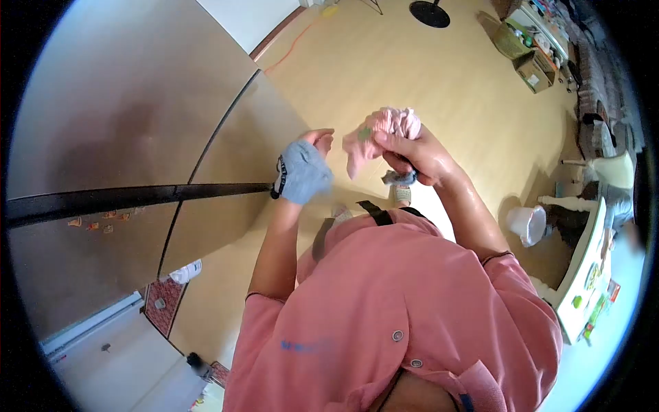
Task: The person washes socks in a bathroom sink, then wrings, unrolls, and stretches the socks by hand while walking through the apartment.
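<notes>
A light blue sock [302, 172] with a dark band covers most of my left hand [321, 141]. Only some fingers show past its upper edge, and the sock hides how the hand grips it. Across a small gap, my right hand [420, 152] is closed around a crumpled pink ribbed cloth [391, 127], which looks like a sock with a green patch. The thumb presses on the pink cloth. Below the curled fingers hangs a small dark grey cloth piece [398, 178], apparently in the same hand.
A large metallic cabinet or refrigerator [130, 103] with a dark strip stands close on the left. At right are a white table [580, 275] and a whitish bin [527, 225]. A cardboard box [535, 72] and a round black base [430, 14] sit on the floor farther off.
</notes>
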`<state>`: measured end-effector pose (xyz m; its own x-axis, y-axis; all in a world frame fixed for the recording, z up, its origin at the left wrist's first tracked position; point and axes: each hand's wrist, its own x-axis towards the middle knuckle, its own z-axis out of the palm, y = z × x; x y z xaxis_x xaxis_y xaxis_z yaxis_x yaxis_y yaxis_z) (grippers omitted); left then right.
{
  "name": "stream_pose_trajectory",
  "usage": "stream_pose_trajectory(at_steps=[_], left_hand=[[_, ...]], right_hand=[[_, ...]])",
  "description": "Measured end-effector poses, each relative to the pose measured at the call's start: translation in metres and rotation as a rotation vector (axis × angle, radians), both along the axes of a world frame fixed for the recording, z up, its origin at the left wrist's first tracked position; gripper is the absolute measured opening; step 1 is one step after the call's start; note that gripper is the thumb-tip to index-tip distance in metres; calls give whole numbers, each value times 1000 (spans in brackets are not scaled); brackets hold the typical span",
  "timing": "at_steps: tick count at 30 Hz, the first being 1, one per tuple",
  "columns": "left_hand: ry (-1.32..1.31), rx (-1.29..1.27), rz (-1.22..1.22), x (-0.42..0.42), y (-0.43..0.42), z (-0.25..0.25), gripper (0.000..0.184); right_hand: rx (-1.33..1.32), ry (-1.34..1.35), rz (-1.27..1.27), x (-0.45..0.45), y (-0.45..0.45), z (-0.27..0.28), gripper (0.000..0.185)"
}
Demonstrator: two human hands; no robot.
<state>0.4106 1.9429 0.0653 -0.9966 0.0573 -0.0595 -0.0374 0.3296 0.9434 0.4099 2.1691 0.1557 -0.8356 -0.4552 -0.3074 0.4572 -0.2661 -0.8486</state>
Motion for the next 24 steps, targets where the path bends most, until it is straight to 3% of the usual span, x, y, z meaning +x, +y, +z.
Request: stream_pose_trajectory(at_steps=[2, 5, 6, 7, 9, 11, 13, 14, 15, 16, 18, 19, 22, 24], left_hand=[[193, -46, -30, -6, 2, -15, 29], [184, -282, -288, -15, 9, -12, 30], [108, -28, -276, -18, 15, -18, 33], [34, 226, -254, -22, 22, -24, 35], [-149, 653, -198, -25, 36, -78, 37], [-89, 87, -441, -16, 57, -23, 37], [315, -692, -615, 2, 73, 44, 36], [365, -653, -575, 3, 75, 44, 42], [416, -615, -537, 4, 79, 45, 48], [286, -552, -508, 2, 84, 47, 62], [203, -467, -480, 1, 94, 58, 60], [248, -443, -480, 1, 98, 72, 43], [254, -540, -510, -6, 107, 43, 26], [445, -628, -533, -9, 105, 41, 46]], right_hand=[[-60, -41, 111, -2, 8, 20, 26], [-117, -91, 188, -11, 7, 48, 21], [-128, -104, 213, -16, 3, 54, 19], [87, -117, 241, -23, 1, 52, 17], [187, 8, 181, -39, -3, 41, 17], [282, 73, 59, -56, 9, 5, 17], [4, -207, -84, -70, 38, -10, 12], [-215, -418, -147, -73, 51, -18, 10], [-237, -412, -186, -71, 56, -21, 10], [-246, -417, -216, -70, 59, -21, 10], [-267, -426, -275, -67, 61, -20, 9], [-310, -373, -237, -69, 65, -26, 7], [-300, -315, -341, -70, 60, -28, 9], [-270, -249, -338, -70, 69, -31, 16]])
